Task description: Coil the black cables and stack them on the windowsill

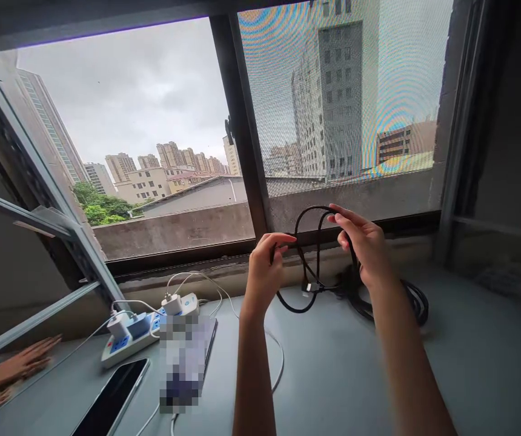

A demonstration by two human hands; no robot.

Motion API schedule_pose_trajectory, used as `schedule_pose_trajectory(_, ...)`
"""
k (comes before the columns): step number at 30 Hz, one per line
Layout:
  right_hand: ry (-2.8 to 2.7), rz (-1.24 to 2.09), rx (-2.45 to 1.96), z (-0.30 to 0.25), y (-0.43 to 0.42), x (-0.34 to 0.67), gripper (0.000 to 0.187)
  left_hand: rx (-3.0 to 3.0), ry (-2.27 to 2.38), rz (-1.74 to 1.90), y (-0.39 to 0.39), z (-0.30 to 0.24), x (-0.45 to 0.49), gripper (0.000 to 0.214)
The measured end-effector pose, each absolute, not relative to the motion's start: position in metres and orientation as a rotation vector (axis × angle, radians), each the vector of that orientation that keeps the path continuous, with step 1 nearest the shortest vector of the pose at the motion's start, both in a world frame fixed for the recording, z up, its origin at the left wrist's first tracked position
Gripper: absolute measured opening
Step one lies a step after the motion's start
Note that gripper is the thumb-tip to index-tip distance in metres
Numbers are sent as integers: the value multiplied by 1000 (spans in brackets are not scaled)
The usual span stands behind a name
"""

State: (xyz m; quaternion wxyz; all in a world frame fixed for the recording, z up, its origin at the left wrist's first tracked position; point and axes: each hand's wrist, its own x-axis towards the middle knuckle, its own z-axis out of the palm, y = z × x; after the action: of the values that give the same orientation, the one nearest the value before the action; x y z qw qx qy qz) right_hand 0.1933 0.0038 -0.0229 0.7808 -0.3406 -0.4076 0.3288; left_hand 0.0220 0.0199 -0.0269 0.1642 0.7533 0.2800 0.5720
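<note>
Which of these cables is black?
The looped cable pinched in your right hand; the charging cables at the power strip are white.

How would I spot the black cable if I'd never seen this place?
Start at the wide window and look to its lower edge, above the grey table. There, between the person's left hand and right hand, the black cable hangs in open loops. It's dark and held up, unlike the white cords near the power strip.
</note>
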Motion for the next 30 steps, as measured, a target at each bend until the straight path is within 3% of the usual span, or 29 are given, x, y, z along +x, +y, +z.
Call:
schedule_pose_trajectory(8,-666,797,-670,-27,14,201,41,2105,530,2116,2,-10,21,29)
schedule_pose_trajectory(14,-703,961,-654,-21,7,185,38,2210,400,1923,-16,-3,26,28)
schedule_pose_trajectory(19,-729,1036,-664,-27,16,171,34,2127,448,1956,-33,0,32,27)
schedule_pose_trajectory(25,-937,1123,-589,-29,12,191,26,1825,442,2406,-29,3,30,23)
schedule_pose_trajectory(30,-1141,1126,-558,-32,2,210,40,1678,643,2498,-10,-3,12,18)
